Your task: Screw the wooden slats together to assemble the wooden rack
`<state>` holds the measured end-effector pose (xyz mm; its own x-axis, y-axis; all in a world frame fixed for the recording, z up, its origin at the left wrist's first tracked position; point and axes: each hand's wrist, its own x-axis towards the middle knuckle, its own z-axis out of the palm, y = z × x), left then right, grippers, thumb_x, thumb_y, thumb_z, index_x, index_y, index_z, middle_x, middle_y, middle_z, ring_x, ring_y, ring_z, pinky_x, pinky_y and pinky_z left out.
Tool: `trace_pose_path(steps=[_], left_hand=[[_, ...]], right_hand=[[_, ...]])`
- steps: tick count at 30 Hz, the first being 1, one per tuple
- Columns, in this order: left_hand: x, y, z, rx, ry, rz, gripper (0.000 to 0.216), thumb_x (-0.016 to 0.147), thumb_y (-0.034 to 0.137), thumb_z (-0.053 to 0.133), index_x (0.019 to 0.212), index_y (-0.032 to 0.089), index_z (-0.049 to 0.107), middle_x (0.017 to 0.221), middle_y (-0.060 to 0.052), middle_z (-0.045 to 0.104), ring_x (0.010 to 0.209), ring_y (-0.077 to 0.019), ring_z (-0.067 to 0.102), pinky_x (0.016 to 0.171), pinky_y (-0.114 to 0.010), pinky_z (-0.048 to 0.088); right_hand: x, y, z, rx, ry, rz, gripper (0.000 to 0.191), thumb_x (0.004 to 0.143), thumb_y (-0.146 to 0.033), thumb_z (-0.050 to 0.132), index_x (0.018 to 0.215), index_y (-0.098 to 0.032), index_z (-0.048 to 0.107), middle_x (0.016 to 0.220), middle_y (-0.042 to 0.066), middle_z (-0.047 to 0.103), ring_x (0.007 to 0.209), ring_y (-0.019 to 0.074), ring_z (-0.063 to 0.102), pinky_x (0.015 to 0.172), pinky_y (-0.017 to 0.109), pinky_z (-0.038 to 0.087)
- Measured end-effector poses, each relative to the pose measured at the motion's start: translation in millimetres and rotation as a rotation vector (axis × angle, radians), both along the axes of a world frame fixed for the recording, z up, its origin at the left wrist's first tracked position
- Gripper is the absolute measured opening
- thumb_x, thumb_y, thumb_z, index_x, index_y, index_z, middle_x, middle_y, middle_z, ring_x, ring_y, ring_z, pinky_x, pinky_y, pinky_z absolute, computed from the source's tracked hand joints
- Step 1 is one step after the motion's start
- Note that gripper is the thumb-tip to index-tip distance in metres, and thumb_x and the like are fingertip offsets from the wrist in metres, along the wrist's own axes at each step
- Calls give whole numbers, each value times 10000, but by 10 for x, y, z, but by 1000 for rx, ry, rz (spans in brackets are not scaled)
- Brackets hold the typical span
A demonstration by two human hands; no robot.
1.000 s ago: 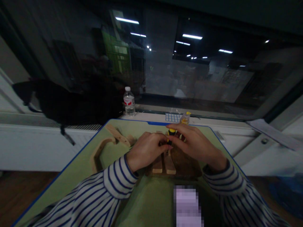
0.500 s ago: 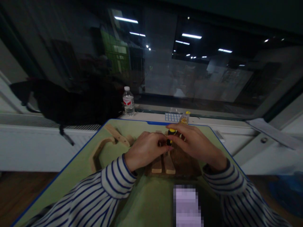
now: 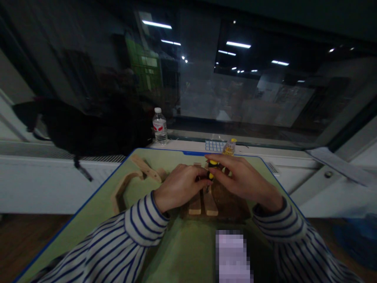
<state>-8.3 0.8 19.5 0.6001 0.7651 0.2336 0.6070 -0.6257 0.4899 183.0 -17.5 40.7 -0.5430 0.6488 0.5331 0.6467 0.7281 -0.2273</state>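
My right hand (image 3: 239, 181) is wrapped round the yellow-and-black handle of a small screwdriver (image 3: 211, 169), held upright over a wooden assembly (image 3: 206, 204). The assembly is made of two pale slats on a darker board and lies on the green table (image 3: 188, 251). My left hand (image 3: 179, 186) is curled beside the screwdriver's shaft, its fingertips pinched at the tool's lower part. What those fingertips hold is hidden. Both of my sleeves are striped.
A curved wooden frame piece (image 3: 129, 184) lies on the left of the table. A water bottle (image 3: 160, 126), a small yellow-capped bottle (image 3: 230, 147) and a gridded tray (image 3: 215, 146) stand on the sill behind. A dark bag (image 3: 73, 125) rests at left.
Both hands stay at the screwdriver; my right hand has shifted slightly on the handle, covering more of the yellow top. The view has barely moved.
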Motion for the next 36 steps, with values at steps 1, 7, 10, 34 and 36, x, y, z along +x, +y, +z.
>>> trace_pose_path(steps=[1, 7, 10, 34, 36], left_hand=[[0, -2, 2, 3, 4, 1, 240, 884, 308, 520, 993, 204, 706, 948, -49, 724, 846, -200, 653, 700, -255, 446], [10, -26, 58, 17, 47, 46, 269, 856, 415, 563, 965, 222, 715, 909, -32, 733, 805, -201, 662, 638, -254, 419], [11, -19, 52, 15, 51, 47, 266, 855, 419, 570, 947, 219, 720, 908, -32, 736, 814, -203, 664, 649, -255, 421], [5, -8, 30, 5, 34, 46, 234, 852, 372, 577, 974, 233, 720, 934, -28, 737, 832, -201, 664, 670, -251, 438], [1, -1, 19, 9, 20, 28, 229, 863, 353, 566, 993, 239, 716, 959, -27, 733, 854, -203, 664, 690, -251, 444]], right_hand=[[1, 6, -4, 15, -4, 4, 350, 912, -241, 503, 1256, -198, 548, 1211, 66, 657, 1089, 193, 619, 920, 375, 500], [-2, 21, -8, 47, -11, -17, 293, 917, -275, 516, 1191, -197, 583, 1166, 76, 673, 1065, 200, 626, 902, 382, 508], [-10, 7, 1, 42, -10, -20, 289, 916, -289, 519, 1182, -194, 583, 1152, 78, 675, 1051, 199, 628, 890, 375, 511], [-25, -5, -14, 18, -1, -11, 297, 921, -295, 505, 1201, -212, 563, 1135, 76, 666, 1030, 206, 623, 869, 384, 507], [-30, -14, -7, 11, 3, -18, 313, 918, -312, 511, 1208, -207, 560, 1126, 74, 671, 999, 202, 632, 843, 371, 515]])
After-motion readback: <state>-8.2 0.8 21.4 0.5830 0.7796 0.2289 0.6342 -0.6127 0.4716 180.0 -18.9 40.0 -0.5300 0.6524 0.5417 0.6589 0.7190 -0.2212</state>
